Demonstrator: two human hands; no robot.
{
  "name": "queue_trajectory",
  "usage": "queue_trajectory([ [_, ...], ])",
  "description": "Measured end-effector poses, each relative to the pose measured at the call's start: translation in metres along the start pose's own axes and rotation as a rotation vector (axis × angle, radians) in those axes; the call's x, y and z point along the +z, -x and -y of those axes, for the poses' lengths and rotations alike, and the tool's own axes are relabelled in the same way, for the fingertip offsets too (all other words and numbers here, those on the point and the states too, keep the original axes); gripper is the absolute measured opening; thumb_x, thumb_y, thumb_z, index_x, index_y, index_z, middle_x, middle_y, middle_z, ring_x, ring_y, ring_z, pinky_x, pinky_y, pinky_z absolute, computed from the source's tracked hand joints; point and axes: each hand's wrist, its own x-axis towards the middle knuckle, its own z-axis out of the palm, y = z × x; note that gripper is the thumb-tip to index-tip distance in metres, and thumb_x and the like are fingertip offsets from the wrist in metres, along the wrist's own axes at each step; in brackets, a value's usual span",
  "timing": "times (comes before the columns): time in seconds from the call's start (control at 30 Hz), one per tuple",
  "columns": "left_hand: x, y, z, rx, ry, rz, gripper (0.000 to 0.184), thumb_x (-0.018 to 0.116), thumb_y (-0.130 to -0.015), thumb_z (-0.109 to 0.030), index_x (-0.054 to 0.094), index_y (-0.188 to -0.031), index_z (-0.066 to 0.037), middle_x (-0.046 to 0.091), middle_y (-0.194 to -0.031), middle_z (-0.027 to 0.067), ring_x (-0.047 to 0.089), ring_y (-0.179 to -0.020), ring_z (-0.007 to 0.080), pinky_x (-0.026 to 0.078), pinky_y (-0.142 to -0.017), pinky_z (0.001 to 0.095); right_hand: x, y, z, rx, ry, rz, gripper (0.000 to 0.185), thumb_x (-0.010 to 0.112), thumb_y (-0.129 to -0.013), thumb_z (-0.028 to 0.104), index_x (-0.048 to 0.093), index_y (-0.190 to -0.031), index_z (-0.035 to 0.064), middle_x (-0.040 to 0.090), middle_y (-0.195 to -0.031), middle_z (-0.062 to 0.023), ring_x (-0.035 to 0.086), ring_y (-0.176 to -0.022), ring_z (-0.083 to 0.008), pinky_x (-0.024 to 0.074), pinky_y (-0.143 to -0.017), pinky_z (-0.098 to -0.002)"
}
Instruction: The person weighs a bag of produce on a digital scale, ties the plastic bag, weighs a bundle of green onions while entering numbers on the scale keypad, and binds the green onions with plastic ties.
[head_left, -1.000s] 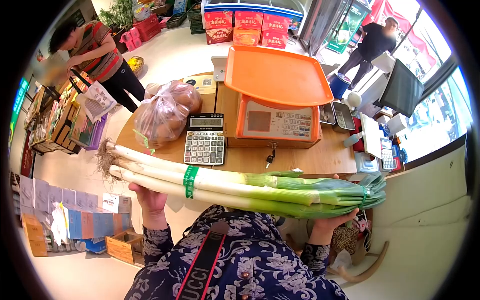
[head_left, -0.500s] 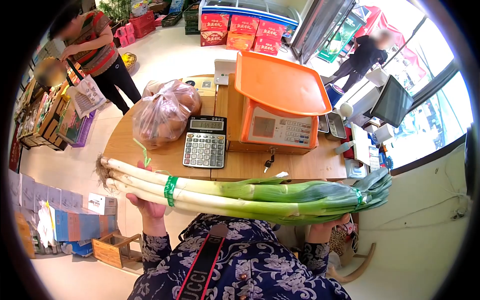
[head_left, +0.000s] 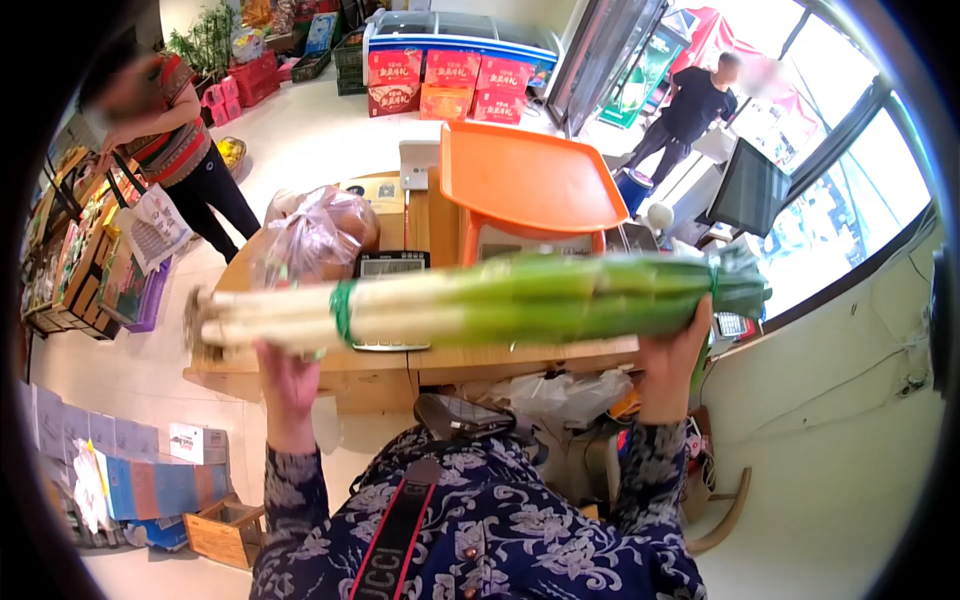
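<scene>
Spanning most of the head view, a long bundle of white-stemmed, green-leaved leeks (head_left: 560, 298) is being held roughly level before the person's chest, its outline blurring. Compared with half a second ago, it is reaching higher in the view, now covering most of a rectangular black-framed calculator (head_left: 395, 265) and the lower part of a scale with a flat orange plastic tray (head_left: 530, 178); the load seems to be moving up and outward, both hands sharing its weight. The left hand (head_left: 287, 378) is supporting the white end from below, between the roots and a green tape band (head_left: 343, 312). The right hand (head_left: 673, 345) is cupping the leafy end, one digit showing against its near side. Because the leeks are hiding most fingers, how far either hand is opening cannot be told. Beyond, a translucent knotted plastic bag (head_left: 315, 232) is sitting on the pale wooden counter (head_left: 375, 372).
</scene>
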Motion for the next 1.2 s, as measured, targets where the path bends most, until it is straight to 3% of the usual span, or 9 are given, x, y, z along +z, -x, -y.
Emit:
queue_trajectory([
  [0.17,0.029,-0.064,0.012,-0.063,-0.016,0.24,0.061,0.05,-0.087,-0.044,0.032,-0.135,-0.009,0.045,-0.126,0.0025,0.046,-0.097,0.0144,0.037,-0.077,0.0297,0.006,-0.044,0.021,-0.002,0.082,-0.023,0.042,0.056,-0.085,0.039,0.052,-0.114,0.0093,0.056,-0.115,-0.0075,0.054,-0.103,-0.0213,0.0451,-0.085,-0.0375],
  [0.33,0.101,-0.071,0.018,0.079,-0.117,0.366,0.068,0.063,-0.079,-0.041,0.034,-0.133,-0.01,0.044,-0.13,0.0065,0.036,-0.124,0.0194,0.035,-0.101,0.0385,0.024,-0.037,0.025,-0.01,0.017,-0.049,0.037,0.058,-0.084,0.035,0.053,-0.11,0.0089,0.057,-0.11,-0.0073,0.055,-0.101,-0.0218,0.0479,-0.081,-0.038],
  [0.43,0.145,-0.052,0.06,0.156,-0.133,0.444,0.067,0.066,-0.079,-0.034,0.033,-0.132,-0.009,0.043,-0.13,0.0084,0.039,-0.122,0.0229,0.034,-0.102,0.0399,0.047,-0.014,0.009,0.018,-0.007,-0.039,0.035,0.057,-0.085,0.033,0.053,-0.11,0.0089,0.058,-0.109,-0.0069,0.056,-0.099,-0.0212,0.0493,-0.081,-0.0374],
  [0.63,0.144,-0.036,0.061,-0.16,0.121,0.36,0.056,0.064,-0.081,-0.025,0.038,-0.128,-0.009,0.048,-0.125,0.0081,0.048,-0.113,0.0225,0.042,-0.095,0.0388,0.062,-0.019,-0.01,0.048,0.007,0.011,0.036,0.054,-0.088,0.033,0.051,-0.113,0.0076,0.058,-0.111,-0.007,0.056,-0.1,-0.0196,0.0509,-0.082,-0.0349],
  [0.8,0.128,-0.034,0.054,-0.17,0.346,0.291,0.054,0.063,-0.082,-0.025,0.039,-0.128,-0.009,0.046,-0.127,0.0114,0.048,-0.114,0.0264,0.047,-0.088,0.0417,0.063,-0.03,-0.03,0.094,-0.044,0.409,0.044,0.052,-0.089,0.035,0.045,-0.121,0.0059,0.055,-0.113,-0.0087,0.055,-0.1,-0.024,0.0451,-0.087,-0.0413],
  [0.9,0.111,-0.03,0.047,-0.068,0.485,0.239,0.051,0.062,-0.083,-0.022,0.04,-0.127,-0.007,0.047,-0.126,0.0143,0.049,-0.113,0.0286,0.048,-0.088,0.0448,0.039,-0.036,-0.05,-0.001,0.211,0.543,0.037,0.052,-0.09,0.027,0.047,-0.117,0.0016,0.056,-0.111,-0.0077,0.056,-0.099,-0.0203,0.045,-0.085,-0.0354],
  [0.93,0.106,-0.028,0.042,-0.038,0.528,0.237,0.051,0.061,-0.083,-0.022,0.041,-0.126,-0.005,0.047,-0.126,0.0152,0.048,-0.113,0.0295,0.048,-0.088,0.0459,0.039,-0.024,-0.053,-0.048,0.522,0.372,0.026,0.059,-0.085,0.016,0.054,-0.106,0.002,0.057,-0.107,-0.0093,0.057,-0.094,-0.0225,0.0452,-0.082,-0.0342],
  [1.03,0.09,-0.02,0.023,0.043,0.604,0.232,0.051,0.061,-0.082,-0.02,0.041,-0.125,-0.002,0.045,-0.127,0.0178,0.048,-0.113,0.0323,0.047,-0.089,0.049,-0.01,-0.004,-0.07,-0.449,1.247,0.333,0.017,0.063,-0.077,0.007,0.059,-0.093,0.0037,0.058,-0.103,-0.0113,0.055,-0.094,-0.0273,0.0434,-0.082,-0.0355],
  [1.2,0.06,-0.01,-0.007,0.166,0.595,0.268,0.055,0.062,-0.082,-0.016,0.037,-0.126,0.004,0.04,-0.13,0.0213,0.042,-0.118,0.0355,0.043,-0.096,0.0468,-0.049,0.051,-0.08,-0.546,1.641,0.344,0.021,0.067,-0.068,0.009,0.06,-0.088,0.0056,0.051,-0.116,-0.0136,0.042,-0.109,-0.0341,0.035,-0.092,-0.0406],
])
